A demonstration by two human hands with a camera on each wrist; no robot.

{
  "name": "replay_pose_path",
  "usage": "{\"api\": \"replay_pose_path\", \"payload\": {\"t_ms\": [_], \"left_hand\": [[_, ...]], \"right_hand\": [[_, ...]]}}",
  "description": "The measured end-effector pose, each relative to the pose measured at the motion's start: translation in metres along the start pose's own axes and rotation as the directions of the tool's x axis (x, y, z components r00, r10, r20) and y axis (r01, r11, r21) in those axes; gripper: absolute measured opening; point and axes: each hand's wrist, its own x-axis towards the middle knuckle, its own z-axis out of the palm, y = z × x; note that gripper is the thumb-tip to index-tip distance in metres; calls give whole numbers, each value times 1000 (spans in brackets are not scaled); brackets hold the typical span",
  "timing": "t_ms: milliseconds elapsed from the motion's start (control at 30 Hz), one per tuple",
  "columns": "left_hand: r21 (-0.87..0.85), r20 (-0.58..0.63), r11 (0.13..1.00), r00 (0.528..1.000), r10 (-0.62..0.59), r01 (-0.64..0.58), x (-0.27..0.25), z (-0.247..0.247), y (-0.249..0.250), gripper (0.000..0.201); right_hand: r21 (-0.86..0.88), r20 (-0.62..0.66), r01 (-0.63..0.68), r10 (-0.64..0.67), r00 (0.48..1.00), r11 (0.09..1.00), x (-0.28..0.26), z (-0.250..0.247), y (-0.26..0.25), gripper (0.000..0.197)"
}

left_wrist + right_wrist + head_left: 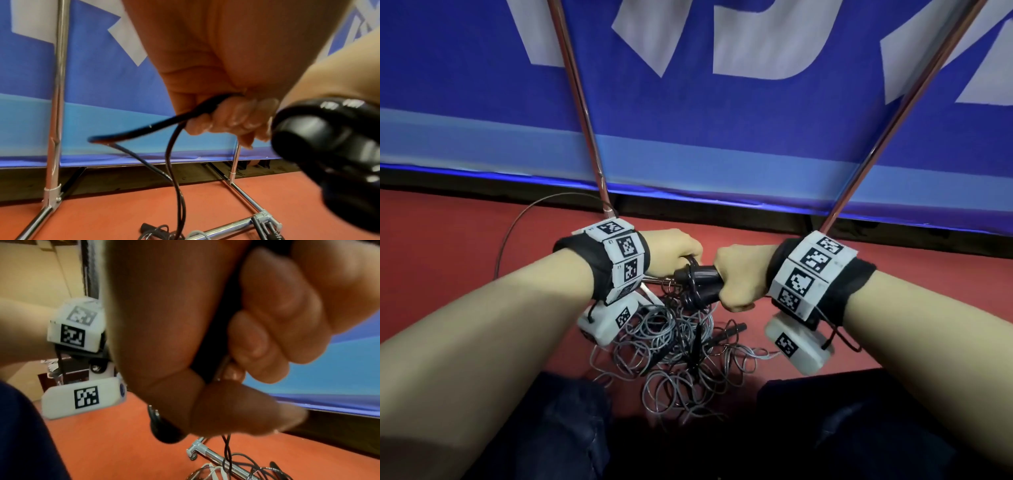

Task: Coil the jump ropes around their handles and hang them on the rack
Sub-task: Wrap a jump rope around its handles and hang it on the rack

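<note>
right hand (739, 274) fingers wrap the glossy black plastic handles (702, 284); left hand (216, 81) fingertips (242, 120) pinch thin black rope (174, 120) beside them.

Open red floor (448, 240) lay at left and right of frame. A tangle of jump ropes (674, 342) filled the lower centre, directly below both hands. Two slanted rack poles (578, 92) (893, 113) crossed the upper frame, with a free gap between them. The blue banner (722, 113) closed off the space behind.
</note>
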Motion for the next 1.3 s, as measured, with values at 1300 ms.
{"api": "replay_pose_path", "payload": {"t_ms": [1300], "left_hand": [[-544, -161, 838, 977, -139, 30, 8, 6, 15, 40]], "right_hand": [[750, -124, -136, 339, 933, 647, 1, -29, 33, 20]]}}
